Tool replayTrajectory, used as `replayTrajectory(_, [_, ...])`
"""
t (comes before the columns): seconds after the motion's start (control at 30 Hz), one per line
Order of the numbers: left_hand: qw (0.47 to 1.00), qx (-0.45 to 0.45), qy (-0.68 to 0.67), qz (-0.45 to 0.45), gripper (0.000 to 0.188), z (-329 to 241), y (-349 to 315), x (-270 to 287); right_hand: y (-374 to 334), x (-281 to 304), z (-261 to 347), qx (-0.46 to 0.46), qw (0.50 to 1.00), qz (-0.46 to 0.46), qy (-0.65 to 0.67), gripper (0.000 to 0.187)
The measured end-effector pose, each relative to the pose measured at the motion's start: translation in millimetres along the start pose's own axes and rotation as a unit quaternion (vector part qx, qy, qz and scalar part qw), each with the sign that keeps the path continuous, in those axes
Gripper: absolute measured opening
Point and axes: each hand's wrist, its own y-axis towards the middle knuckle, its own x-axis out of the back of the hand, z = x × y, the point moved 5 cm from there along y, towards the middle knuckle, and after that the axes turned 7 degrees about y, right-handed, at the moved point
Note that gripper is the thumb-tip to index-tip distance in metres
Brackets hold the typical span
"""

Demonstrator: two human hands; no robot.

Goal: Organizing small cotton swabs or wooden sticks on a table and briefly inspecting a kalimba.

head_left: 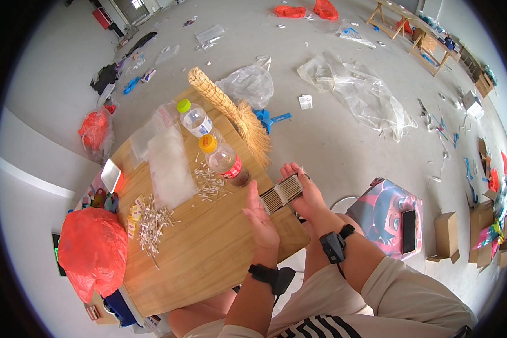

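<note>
Between my two hands, just past the table's right edge, is a flat bundle of cotton swabs (281,194) with thin brown sticks side by side and a pale band across the middle. My left hand (261,223) presses on its left end, fingers straight and together. My right hand (308,197) grips the other end, thumb over it and fingers behind. Loose cotton swabs (154,225) lie heaped on the wooden table (208,265), and a second scatter of swabs (213,186) lies by a bottle with an orange cap (224,160).
Clear plastic bags (172,169), a green-capped bottle (195,119) and a straw broom (231,107) are along the table's far side. A red plastic bag (93,248) bulges at the left. Right of my knees, a phone (409,231) rests on a printed stool (386,217) beside a cardboard box (447,236).
</note>
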Motion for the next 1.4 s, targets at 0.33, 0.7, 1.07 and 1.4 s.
replayTrajectory(0.33, [1.0, -0.011, -0.018, 0.01, 0.085, 9, 5, -1, 0, 0, -1, 0.015, 0.999, 0.014, -0.033, 0.041])
replayTrajectory(0.7, [0.999, -0.009, -0.033, 0.028, 0.086, 12, 10, -11, 5, 4, -2, 0.015, 0.999, 0.024, -0.017, 0.033])
replayTrajectory(1.07, [0.998, -0.025, -0.041, 0.028, 0.084, 17, 11, -13, -5, 15, 3, -0.006, 0.999, -0.031, 0.034, 0.033])
replayTrajectory(1.4, [0.998, -0.038, 0.031, 0.049, 0.082, 15, 7, -16, -25, 44, 21, -0.008, 0.991, -0.077, -0.108, 0.03])
